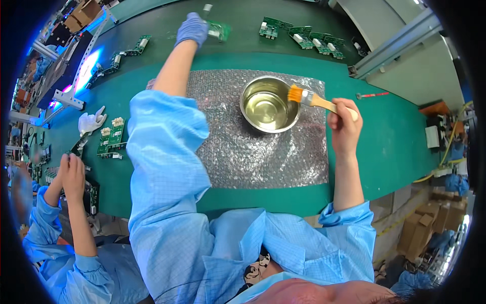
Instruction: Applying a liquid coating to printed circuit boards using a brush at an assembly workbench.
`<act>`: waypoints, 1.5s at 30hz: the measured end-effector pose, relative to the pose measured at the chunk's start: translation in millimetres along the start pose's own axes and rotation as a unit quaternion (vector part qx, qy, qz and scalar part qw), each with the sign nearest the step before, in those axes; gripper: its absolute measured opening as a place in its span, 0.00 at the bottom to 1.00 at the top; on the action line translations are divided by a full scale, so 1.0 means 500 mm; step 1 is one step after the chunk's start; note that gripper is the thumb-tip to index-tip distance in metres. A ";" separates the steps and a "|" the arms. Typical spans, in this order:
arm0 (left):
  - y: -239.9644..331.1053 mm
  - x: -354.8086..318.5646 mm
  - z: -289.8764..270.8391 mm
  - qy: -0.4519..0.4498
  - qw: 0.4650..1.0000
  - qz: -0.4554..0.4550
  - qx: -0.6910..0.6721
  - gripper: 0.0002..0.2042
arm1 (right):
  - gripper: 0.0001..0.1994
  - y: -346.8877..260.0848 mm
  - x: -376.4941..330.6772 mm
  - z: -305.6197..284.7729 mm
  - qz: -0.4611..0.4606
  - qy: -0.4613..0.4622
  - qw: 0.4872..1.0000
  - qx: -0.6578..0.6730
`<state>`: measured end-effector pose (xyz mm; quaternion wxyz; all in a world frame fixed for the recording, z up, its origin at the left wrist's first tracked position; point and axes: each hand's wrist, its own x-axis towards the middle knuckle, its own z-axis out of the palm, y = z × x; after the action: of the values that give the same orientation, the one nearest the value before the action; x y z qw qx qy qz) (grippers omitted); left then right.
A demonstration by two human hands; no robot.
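My left hand (192, 29), in a blue-purple glove, reaches out over the dark far strip of the bench. Its fingers are closed on the edge of a green circuit board (218, 31), which is slightly blurred. My bare right hand (346, 121) grips the wooden handle of a brush (319, 100) with orange bristles. The bristles hang at the right rim of a round metal bowl (246, 114) holding a clear yellowish liquid. Beneath the bowl lies a sheet of bubble wrap (263, 164).
Several circuit boards (302, 38) stand in a row at the far right. A red pen-like tool (372, 95) lies right of the bubble wrap. On the left, a co-worker's hands (72, 175) work near more boards (112, 138) and a white glove (92, 121). A metal frame (68, 98) rises behind.
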<state>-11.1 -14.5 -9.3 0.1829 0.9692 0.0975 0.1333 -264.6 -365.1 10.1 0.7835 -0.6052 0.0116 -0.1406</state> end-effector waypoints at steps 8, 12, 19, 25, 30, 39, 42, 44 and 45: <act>-0.098 -0.228 -0.120 -0.167 0.681 -0.081 -0.708 0.09 | 0.08 -0.011 0.016 0.061 0.031 -0.223 0.944 -0.242; -0.095 -0.376 -0.192 -0.208 0.639 -0.063 -0.738 0.10 | 0.09 0.002 0.020 0.070 0.018 -0.216 0.937 -0.275; -0.099 -0.487 -0.205 -0.188 0.615 -0.047 -0.765 0.14 | 0.08 -0.006 0.017 0.077 -0.017 -0.219 0.935 -0.279; -0.112 -0.511 -0.177 -0.167 0.609 -0.122 -0.766 0.15 | 0.08 -0.098 0.032 0.042 -0.008 -0.191 0.939 -0.285; -0.119 -0.506 -0.172 -0.202 0.575 -0.097 -0.787 0.15 | 0.08 -0.151 0.030 0.025 0.017 -0.209 0.923 -0.323; -0.119 -0.515 -0.166 -0.222 0.572 -0.084 -0.785 0.15 | 0.11 -0.144 -0.002 0.122 -0.057 -0.308 0.911 -0.268; -0.119 -0.516 -0.168 -0.230 0.579 -0.094 -0.777 0.15 | 0.10 -0.117 -0.017 0.172 -0.030 -0.396 0.898 -0.192; -0.117 -0.516 -0.170 -0.248 0.591 -0.115 -0.759 0.15 | 0.10 -0.109 -0.017 0.197 -0.021 -0.413 0.887 -0.204; -0.115 -0.516 -0.171 -0.257 0.596 -0.093 -0.755 0.16 | 0.10 -0.103 -0.017 0.209 -0.048 -0.437 0.872 -0.215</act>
<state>-288.3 5.0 -11.9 0.8781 0.4649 0.0008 -0.1133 -263.8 -276.1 85.9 0.5514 -0.7580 -0.3317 0.1067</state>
